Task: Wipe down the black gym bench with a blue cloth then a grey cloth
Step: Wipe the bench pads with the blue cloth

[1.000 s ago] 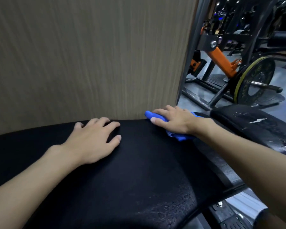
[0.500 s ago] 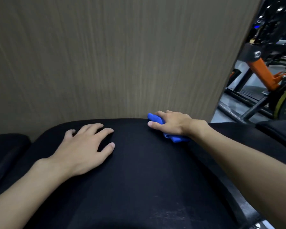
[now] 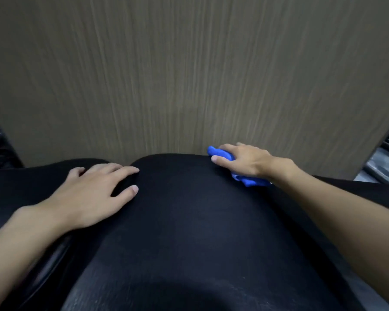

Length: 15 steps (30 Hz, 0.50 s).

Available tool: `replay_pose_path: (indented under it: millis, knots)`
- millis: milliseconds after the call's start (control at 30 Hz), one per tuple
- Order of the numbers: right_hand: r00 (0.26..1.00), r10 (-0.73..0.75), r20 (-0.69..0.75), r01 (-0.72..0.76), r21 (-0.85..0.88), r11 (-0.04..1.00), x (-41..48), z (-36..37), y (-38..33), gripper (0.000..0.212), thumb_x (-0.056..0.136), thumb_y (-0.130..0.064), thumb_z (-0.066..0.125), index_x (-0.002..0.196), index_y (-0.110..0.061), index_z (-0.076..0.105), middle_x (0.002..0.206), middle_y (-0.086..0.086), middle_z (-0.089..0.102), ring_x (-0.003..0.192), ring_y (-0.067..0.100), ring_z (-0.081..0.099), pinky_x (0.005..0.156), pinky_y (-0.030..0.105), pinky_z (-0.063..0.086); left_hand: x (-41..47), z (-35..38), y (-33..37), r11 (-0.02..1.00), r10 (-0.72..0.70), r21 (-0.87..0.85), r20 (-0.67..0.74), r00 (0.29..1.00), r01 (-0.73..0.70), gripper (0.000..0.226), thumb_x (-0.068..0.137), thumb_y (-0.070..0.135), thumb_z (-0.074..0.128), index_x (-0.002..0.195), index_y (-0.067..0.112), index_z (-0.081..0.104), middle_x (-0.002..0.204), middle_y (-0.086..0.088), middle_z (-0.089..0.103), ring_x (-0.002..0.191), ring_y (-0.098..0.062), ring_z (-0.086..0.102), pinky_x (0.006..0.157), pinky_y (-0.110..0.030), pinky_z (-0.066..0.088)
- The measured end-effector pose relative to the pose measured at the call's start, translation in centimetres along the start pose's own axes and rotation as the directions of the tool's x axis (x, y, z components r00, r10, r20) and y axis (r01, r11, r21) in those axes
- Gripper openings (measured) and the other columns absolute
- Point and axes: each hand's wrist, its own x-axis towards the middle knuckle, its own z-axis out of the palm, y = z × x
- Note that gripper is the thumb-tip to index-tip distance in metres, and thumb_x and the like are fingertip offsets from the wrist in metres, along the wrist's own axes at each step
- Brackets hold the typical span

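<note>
The right grip [image 3: 247, 162] curls round a blue cloth [image 3: 219, 153] and presses it on the far edge of the black tabletop [image 3: 189, 221], just right of the frame's middle. The left grip [image 3: 92, 194] lies flat on the tabletop at middle left, fingers spread, holding nothing.

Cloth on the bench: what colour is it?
The cloth is bright blue, seen in the head view, bunched under the right hand.

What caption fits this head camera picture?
Right hand grips blue cloth on black gym bench; left hand rests flat.
</note>
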Motion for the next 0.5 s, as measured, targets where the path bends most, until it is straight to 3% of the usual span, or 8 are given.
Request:
replay_pose_path:
  millis: [67,167,267,333,500]
  knots:
    - [1.0,-0.01,-0.005,0.01,-0.018,1.0,0.6,0.0,-0.7,0.056,0.08,-0.085,0.028,0.109,-0.042,0.05,0.101,-0.011,0.054,0.102,0.019,0.056,0.08,0.04,0.04,-0.6,0.4,-1.0,1.0,0.01,-0.004,-0.01,1.0,-0.01,0.075,0.08,0.077,0.007,0.147,0.046,0.023,0.151,0.021,0.031,0.144,-0.001,0.014,0.118,-0.045,0.01]
    - [0.998,-0.058,-0.004,0.058,-0.02,0.998,1.5,0.4,-3.1,0.062,0.082,-0.082,0.031,0.128,-0.045,0.048,0.112,-0.01,0.054,0.109,0.02,0.054,0.084,0.041,0.04,-0.6,0.9,-1.2,0.999,0.036,-0.028,-0.06,0.998,-0.038,0.079,0.076,0.075,0.006,0.145,0.044,0.029,0.149,0.024,0.03,0.143,0.0,0.015,0.118,-0.047,0.01]
    - [0.993,-0.117,0.016,0.117,-0.012,0.993,2.5,0.7,-6.3,0.067,0.081,-0.083,0.031,0.137,-0.048,0.042,0.117,-0.01,0.051,0.115,0.02,0.051,0.09,0.042,0.039,-0.8,0.9,-1.6,0.988,0.052,-0.132,-0.163,0.985,-0.074,0.062,0.082,0.067,0.026,0.133,0.04,0.049,0.139,0.024,0.039,0.136,-0.003,0.029,0.117,-0.043,0.018]
    - [0.986,-0.163,0.034,0.163,-0.003,0.987,3.4,1.0,-8.5,0.066,0.081,-0.084,0.032,0.135,-0.049,0.042,0.117,-0.01,0.051,0.116,0.02,0.051,0.091,0.042,0.04,-1.3,0.7,-2.5,0.978,0.054,-0.184,-0.217,0.975,-0.096,0.039,0.092,0.049,0.044,0.125,0.035,0.057,0.134,0.021,0.045,0.13,-0.005,0.038,0.112,-0.034,0.027]
    - [0.965,-0.257,0.056,0.259,-0.032,0.965,4.5,1.7,-13.6,0.063,0.082,-0.083,0.033,0.138,-0.053,0.038,0.118,-0.012,0.048,0.12,0.021,0.046,0.094,0.044,0.038,-2.6,0.8,-4.7,0.978,-0.004,-0.201,-0.255,0.967,-0.049,0.031,0.097,0.026,0.046,0.124,0.029,0.059,0.135,0.021,0.047,0.128,-0.002,0.039,0.104,-0.023,0.03]
